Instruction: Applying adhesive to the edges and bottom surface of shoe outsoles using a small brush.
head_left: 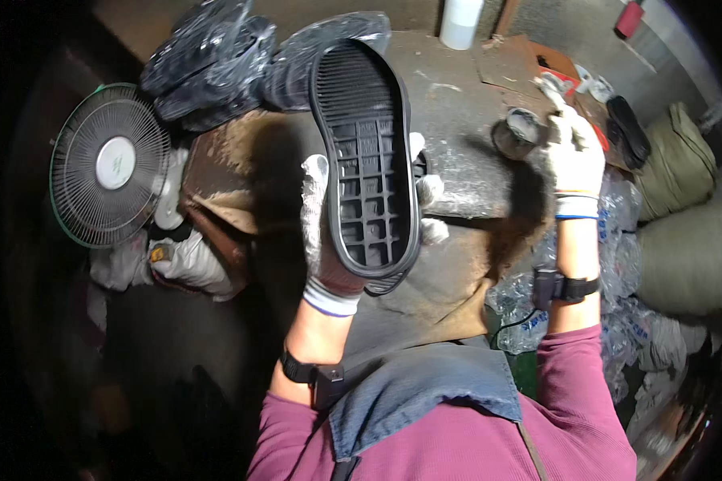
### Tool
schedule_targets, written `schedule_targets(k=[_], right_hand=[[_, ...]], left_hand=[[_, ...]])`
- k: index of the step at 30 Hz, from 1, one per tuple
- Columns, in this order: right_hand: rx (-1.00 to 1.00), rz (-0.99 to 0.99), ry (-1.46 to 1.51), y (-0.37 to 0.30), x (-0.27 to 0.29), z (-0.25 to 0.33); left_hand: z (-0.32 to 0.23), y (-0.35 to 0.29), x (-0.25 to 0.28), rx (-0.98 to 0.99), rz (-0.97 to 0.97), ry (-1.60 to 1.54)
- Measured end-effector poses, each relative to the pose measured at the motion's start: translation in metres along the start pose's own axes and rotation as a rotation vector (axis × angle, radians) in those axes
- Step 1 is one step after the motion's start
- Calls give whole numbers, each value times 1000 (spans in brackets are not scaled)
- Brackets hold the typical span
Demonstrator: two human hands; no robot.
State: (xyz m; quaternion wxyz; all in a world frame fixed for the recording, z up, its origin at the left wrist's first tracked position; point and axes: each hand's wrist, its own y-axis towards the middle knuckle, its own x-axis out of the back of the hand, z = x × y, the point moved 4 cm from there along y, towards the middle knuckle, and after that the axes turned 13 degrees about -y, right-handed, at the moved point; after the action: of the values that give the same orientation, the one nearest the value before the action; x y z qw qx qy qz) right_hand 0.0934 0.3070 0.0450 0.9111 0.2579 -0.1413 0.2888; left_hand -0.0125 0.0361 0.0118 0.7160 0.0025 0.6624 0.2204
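My left hand (pixel 315 216), in a whitish glove with a dark palm, is closed around a black rubber shoe sole (pixel 369 176). The thumb lies along its left edge and the fingertips show at its right. The sole's ribbed and gridded hollow side faces up. Part of another black piece, apparently a second sole (pixel 391 282), peeks out beneath it. My right hand (pixel 576 148), also gloved, is held to the right of a small, stained round pot (pixel 517 133). Its fingers are pressed together around a whitish thing too unclear to name.
A worn workbench (pixel 465 104) lies ahead, with black plastic bags (pixel 208 68) at its far left. A round fan (pixel 112 166) stands left. A white container (pixel 460 22) is at the back. Dark soles (pixel 627 132), full sacks (pixel 686 240) and clear plastic bags (pixel 618 264) crowd the right.
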Motion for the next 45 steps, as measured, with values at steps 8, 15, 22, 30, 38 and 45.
schedule_targets(k=[8,15,22,30,38,45], right_hand=[[112,-43,484,-8,-65,-32],[684,-112,-519,-26,-67,13],[299,201,99,-77,-73,43],[-10,484,266,-142,-64,59],[-60,601,206,-131,-53,60],[2,477,151,-80,-40,60]], left_hand=[[14,-37,49,187,-473,479],[5,-51,65,214,-468,980],[8,-45,59,112,-444,27],[-24,-20,66,-75,-211,-48],[-47,-37,45,73,-448,735],[-33,-44,22,87,-568,1019]])
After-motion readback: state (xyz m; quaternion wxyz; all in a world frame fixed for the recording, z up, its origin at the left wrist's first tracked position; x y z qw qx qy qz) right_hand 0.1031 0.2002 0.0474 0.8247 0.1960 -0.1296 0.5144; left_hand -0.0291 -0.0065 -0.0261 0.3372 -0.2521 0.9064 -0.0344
